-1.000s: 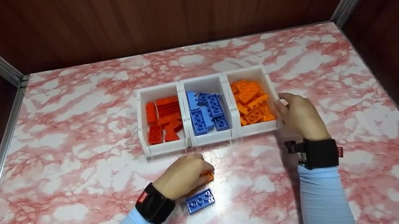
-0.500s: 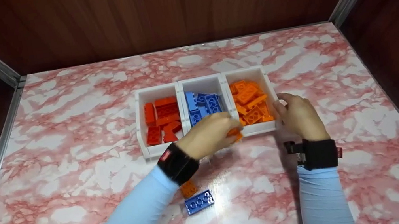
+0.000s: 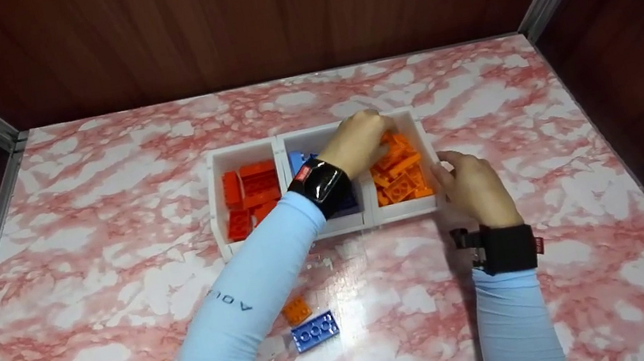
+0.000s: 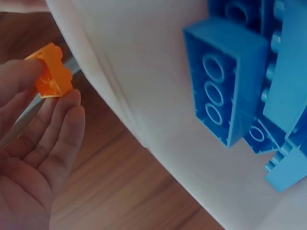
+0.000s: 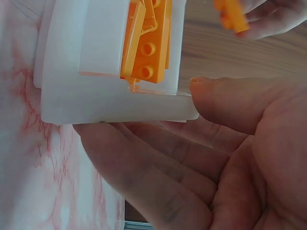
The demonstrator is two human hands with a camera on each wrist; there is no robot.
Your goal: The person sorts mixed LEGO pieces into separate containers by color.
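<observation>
My left hand (image 3: 358, 144) reaches over the middle bin toward the right-hand bin. In the left wrist view its thumb and fingers pinch an orange toy brick (image 4: 58, 74), held above the bin rims. The right-hand white bin (image 3: 407, 209) contains several orange bricks (image 3: 400, 186). At that bin's right side, my right hand (image 3: 482, 190) grips its wall; the right wrist view shows the thumb (image 5: 225, 100) at the rim and the fingers against the outside. Blue bricks (image 4: 218, 81) lie in the middle bin (image 3: 339, 225), partly hidden by my left wrist.
Red bricks (image 3: 259, 184) fill part of the left bin (image 3: 239, 149), joined in a row with the others. On the pink marbled table (image 3: 112, 239) nearer me lie an orange brick (image 3: 296, 310) and a blue brick (image 3: 315, 331). Dark wooden panels (image 3: 271, 20) enclose the table.
My left hand has carried an orange brick from the table, up and rightward to above the orange bricks' bin. A second orange brick came into sight on the table. My right hand stays at the bin.
</observation>
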